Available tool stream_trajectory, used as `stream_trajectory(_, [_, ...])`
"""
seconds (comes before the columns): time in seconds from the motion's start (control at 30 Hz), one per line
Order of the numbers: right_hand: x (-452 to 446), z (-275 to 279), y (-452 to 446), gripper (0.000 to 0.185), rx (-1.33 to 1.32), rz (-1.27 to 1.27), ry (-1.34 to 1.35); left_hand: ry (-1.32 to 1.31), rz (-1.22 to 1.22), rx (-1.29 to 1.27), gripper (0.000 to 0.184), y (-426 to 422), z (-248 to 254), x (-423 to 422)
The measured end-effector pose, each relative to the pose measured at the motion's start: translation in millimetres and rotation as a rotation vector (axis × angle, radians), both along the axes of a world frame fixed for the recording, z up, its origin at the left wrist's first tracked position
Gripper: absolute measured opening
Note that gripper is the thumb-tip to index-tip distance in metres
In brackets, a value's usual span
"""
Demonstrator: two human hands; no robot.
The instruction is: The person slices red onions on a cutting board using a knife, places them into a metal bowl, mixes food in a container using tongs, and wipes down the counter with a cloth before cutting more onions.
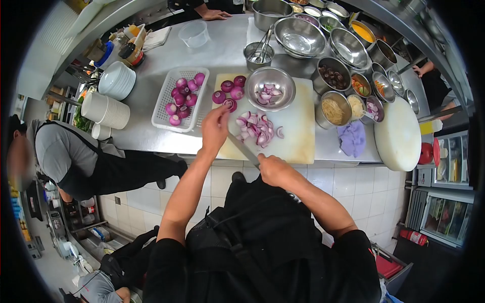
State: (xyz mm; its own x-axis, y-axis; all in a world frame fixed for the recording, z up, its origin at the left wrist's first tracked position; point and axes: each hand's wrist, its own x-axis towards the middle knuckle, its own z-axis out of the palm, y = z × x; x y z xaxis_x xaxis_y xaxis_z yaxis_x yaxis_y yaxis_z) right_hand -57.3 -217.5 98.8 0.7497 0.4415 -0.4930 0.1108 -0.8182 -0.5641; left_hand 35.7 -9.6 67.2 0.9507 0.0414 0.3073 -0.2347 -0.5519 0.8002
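My right hand (275, 170) is closed round the handle of a kitchen knife (244, 148), whose blade points up and left over the cutting board (298, 136). My left hand (215, 126) is at the board's left edge, fingertips pinching the edge of a red onion half (230, 104) with its cut face showing. Several more peeled red onion halves (237, 93) lie just beyond it. Right of the blade is a loose pile of cut red onion pieces (256, 129). Behind the pile, a steel bowl (271, 89) on the board holds more cut pieces.
A white basket (160, 113) of peeled red onions stands left of the board. Steel bowls and pots of ingredients (333, 73) crowd the right, with a purple cloth (352, 138) and round white board (397, 134). A co-worker (76, 151) stands at left; another person's hand (216, 14) rests opposite.
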Motion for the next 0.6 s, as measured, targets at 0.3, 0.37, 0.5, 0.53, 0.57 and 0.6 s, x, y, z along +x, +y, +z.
stream_trajectory(0.3, [-3.4, -5.1, 9.3, 0.038, 0.021, -0.053, 0.046, 0.337, -0.214, 0.631, 0.050, -37.2, -26.4, 37.0])
stream_trajectory(0.37, [-3.8, -15.6, 6.9, 0.036, 0.057, -0.055, 0.015, 0.331, -0.222, 0.472, 0.043, -32.6, -26.2, 36.5])
stream_trajectory(0.5, [7.3, 0.9, -7.9, 0.024, 0.181, -0.189, 0.270, 0.106, -0.194, 0.021, 0.039, -11.6, -19.3, 24.5])
stream_trajectory(0.53, [11.3, -12.0, -13.8, 0.031, 0.221, -0.202, 0.256, 0.096, -0.166, 0.019, 0.040, -5.5, -13.7, 16.4])
stream_trajectory(0.57, [14.4, -14.3, -17.9, 0.031, 0.220, -0.228, 0.229, 0.099, -0.166, 0.049, 0.038, -1.9, -16.2, 8.4])
stream_trajectory(0.6, [17.3, -15.3, -20.2, 0.031, 0.219, -0.251, 0.203, 0.103, -0.163, 0.077, 0.036, 1.5, -22.1, -0.1])
